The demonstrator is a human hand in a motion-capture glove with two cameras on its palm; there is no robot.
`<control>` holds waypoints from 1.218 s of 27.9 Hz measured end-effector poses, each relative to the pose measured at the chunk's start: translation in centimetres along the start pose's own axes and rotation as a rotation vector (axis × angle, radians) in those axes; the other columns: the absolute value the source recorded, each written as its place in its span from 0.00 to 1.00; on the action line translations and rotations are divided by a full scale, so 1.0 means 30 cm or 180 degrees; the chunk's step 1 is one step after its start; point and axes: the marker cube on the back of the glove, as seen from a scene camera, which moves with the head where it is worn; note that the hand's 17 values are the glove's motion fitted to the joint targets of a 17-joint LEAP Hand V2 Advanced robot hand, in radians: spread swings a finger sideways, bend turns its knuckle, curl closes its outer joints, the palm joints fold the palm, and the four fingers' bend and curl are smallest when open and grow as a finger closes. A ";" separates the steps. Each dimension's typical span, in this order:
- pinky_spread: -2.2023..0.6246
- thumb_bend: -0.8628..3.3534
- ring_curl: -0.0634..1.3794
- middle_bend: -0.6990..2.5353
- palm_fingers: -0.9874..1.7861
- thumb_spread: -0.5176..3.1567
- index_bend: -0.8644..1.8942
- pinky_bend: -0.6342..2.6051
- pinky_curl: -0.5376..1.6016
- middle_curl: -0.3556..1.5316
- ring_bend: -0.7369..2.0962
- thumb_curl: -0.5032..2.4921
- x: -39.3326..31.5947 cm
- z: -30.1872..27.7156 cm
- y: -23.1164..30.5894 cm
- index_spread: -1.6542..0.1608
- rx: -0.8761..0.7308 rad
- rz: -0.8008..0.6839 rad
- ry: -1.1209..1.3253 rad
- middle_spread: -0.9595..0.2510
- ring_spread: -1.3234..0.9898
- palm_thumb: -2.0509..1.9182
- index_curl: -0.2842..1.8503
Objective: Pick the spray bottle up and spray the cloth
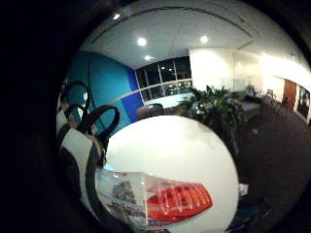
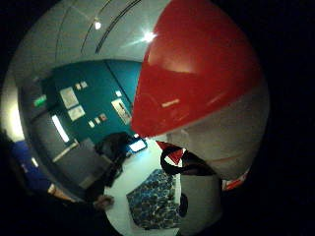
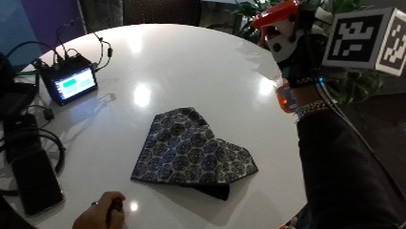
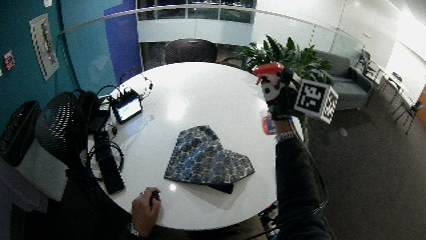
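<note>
**benchtop_bob:** Up over the far edge of the round white table, the gloved right hand has its fingers wrapped round the spray bottle, holding it in the air with the red head on top. The patterned cloth lies folded flat on the table nearer the person, well apart from the bottle. The bare hand rests at the near edge. Anyone want to guess how this thing handles?

**mistyfingers:** Looks like clear thin plastic with a printed label in the palm view, so I'd guess light and a bit squashy in the body, maybe slick too. Can't tell how much liquid is in it. I'd hold it high at the neck, right under the red head, so a finger reaches the trigger. Can't see whether a finger is on the trigger now.

**benchtop_bob:** Agreed. The cloth is soft and should just sit there, so I reckon the nozzle still needs bringing over and aiming down at it.

**mistyfingers:** Mind the little screen and cables across the table, mist drifts.
</note>
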 end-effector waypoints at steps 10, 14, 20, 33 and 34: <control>0.67 0.20 0.38 0.41 0.87 0.36 0.39 0.37 0.46 0.47 0.54 0.35 -0.140 0.004 -0.088 0.76 -0.0437 -0.1183 0.0686 0.63 0.49 0.73 0.37; 0.67 0.20 0.37 0.41 0.87 0.36 0.39 0.38 0.46 0.47 0.54 0.35 -0.190 0.047 -0.054 0.76 -0.0633 -0.1889 0.1163 0.63 0.48 0.73 0.37; 0.67 0.20 0.37 0.41 0.87 0.34 0.39 0.38 0.46 0.47 0.54 0.36 -0.219 0.143 0.104 0.76 -0.0962 -0.2638 0.1553 0.63 0.48 0.73 0.38; 0.67 0.20 0.37 0.41 0.86 0.33 0.39 0.38 0.46 0.47 0.54 0.38 -0.277 0.244 0.384 0.75 -0.1342 -0.3574 0.1646 0.62 0.48 0.73 0.39; 0.67 0.20 0.37 0.41 0.86 0.33 0.39 0.38 0.46 0.47 0.54 0.38 -0.275 0.247 0.405 0.75 -0.1387 -0.3589 0.1634 0.62 0.48 0.73 0.39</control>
